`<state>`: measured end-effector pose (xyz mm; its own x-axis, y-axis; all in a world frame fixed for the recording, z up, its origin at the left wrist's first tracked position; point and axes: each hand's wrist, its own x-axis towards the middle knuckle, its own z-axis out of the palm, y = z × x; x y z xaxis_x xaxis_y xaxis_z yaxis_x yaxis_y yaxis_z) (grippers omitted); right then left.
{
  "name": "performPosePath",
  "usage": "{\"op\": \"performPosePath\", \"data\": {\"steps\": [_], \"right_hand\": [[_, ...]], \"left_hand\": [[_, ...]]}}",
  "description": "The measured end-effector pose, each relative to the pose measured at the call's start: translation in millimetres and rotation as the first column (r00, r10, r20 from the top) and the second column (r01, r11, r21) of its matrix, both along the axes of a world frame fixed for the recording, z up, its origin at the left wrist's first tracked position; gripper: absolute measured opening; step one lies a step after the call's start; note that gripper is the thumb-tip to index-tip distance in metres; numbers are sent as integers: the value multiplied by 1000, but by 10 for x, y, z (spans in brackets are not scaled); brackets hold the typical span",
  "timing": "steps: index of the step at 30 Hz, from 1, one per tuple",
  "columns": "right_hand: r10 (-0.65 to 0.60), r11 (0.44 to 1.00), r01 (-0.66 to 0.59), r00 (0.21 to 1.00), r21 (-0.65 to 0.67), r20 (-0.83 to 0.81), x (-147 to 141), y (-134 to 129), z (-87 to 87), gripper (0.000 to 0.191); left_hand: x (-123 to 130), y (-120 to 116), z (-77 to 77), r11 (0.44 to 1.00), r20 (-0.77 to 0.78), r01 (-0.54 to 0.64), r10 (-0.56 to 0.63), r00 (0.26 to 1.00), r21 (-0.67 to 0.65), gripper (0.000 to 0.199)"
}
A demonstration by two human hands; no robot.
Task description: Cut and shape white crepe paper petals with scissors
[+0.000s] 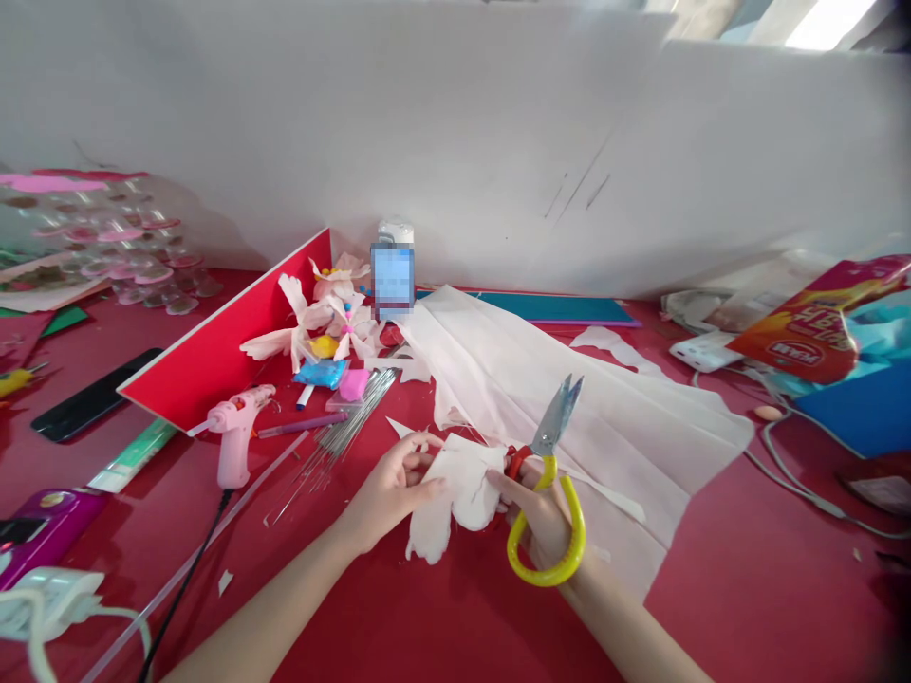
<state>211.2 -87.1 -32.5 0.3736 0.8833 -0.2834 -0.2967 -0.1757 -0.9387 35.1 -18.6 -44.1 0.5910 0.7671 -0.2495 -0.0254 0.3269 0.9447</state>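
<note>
**Q: What is happening at the red worktop [712, 607]?**
A: A person is shaping paper by hand. The left hand [388, 493] is pinching a white paper cutout [455, 498] between thumb and fingers, while the right hand [545, 522] is clamped on yellow-handled scissors [548, 470].

**Q: Are the hands together?**
A: Nearly. They are closing in on the cutout from either side, and the right hand's fingers are meeting its edge. The scissor blades [559, 415] are standing open and pointing away from the person, clear of the paper.

**Q: Where is the cutout?**
A: It is being held in front of the person, just beside a large pleated sheet of white paper [569, 427] that is lying across the worktop.

**Q: What else is lying nearby?**
A: A pink hot glue gun [234, 427] is resting left of the hands beside a bundle of thin metal wires [342, 427]. Finished white-and-pink paper flowers [313, 323] are leaning against a red board [220, 341] beyond them, and a black phone [92, 394] is lying further left.
</note>
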Motion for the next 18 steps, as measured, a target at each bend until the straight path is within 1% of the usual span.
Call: {"op": "performPosePath", "data": {"steps": [2,4,5,8,12,13,15,18], "right_hand": [[1,1000,-1,1000,-8,-20,7,0,-22,42],[0,1000,0,1000,-17,-27,23,-1,-48,40],[0,1000,0,1000,-21,-27,32,-2,-60,39],[8,1000,-9,1000,-27,-25,64,-5,-90,36],[-1,1000,1,999,-19,-32,93,2,-86,35],[-4,1000,4,999,-13,-39,96,7,-75,35],[-4,1000,4,998,11,-65,100,18,-45,35],[14,998,-6,993,66,-120,98,19,0,41]], "left_hand": [[-40,10,23,990,-86,120,-114,990,77,32],[-78,16,37,973,-177,206,-186,966,100,26],[-94,20,42,967,-192,237,-217,957,88,27],[-127,33,49,951,-169,305,-294,941,45,34],[-145,43,78,910,-203,399,-372,906,113,32],[-145,42,86,905,-209,406,-376,903,124,31],[-144,37,95,916,-221,384,-353,909,117,31],[-143,33,87,955,-236,272,-239,942,119,33]]}}
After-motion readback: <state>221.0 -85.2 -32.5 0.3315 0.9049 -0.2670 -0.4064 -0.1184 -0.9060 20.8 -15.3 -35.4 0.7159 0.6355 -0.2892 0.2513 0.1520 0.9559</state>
